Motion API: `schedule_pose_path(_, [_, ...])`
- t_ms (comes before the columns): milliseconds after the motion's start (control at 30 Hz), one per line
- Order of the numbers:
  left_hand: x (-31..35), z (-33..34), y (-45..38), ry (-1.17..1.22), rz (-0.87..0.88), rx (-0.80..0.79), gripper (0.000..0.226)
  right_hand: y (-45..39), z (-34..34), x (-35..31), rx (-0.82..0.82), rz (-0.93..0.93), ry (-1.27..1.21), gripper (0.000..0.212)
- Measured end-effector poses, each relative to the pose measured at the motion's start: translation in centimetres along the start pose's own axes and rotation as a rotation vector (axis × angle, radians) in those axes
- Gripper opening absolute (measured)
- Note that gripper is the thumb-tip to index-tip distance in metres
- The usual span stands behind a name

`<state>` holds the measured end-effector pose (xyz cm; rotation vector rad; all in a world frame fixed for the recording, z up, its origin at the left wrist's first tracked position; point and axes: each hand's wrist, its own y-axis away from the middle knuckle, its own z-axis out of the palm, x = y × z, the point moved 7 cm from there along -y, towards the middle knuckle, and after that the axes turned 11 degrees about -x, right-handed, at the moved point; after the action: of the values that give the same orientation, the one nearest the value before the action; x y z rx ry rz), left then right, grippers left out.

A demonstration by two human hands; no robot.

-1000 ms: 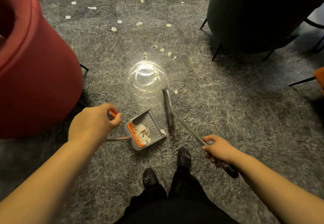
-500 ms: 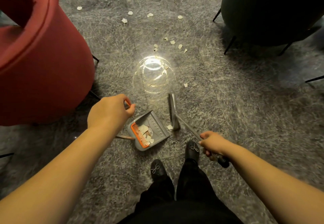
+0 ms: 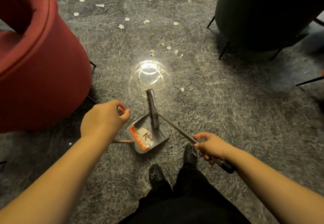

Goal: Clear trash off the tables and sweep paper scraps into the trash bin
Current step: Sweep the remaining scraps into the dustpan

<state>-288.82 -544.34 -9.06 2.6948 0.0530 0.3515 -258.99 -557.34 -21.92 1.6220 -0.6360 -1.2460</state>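
Grey speckled floor (image 3: 228,118), dustpan (image 3: 157,136) handle in left grip (image 3: 103,120), broom (image 3: 152,108) stick clamped in right grip (image 3: 212,146).

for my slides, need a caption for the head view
Left hand steadies dustpan, right hand sweeps broom over paper scraps.

Left hand (image 3: 103,118) hides the dustpan handle (image 3: 121,109) (mostly).
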Motion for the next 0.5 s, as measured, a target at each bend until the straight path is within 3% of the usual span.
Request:
schedule_pose_path(233, [3.3,-1.7,-2.4,0.000,0.069,0.021,0.020,0.2,-4.2,-2.6,0.120,-0.045,-0.028,0.039])
schedule_pose_path(500, [8.3,-2.8,-8.4,0.048,0.107,0.050,0.021,-1.9,-13.5,-4.9,0.220,-0.002,-0.085,0.037])
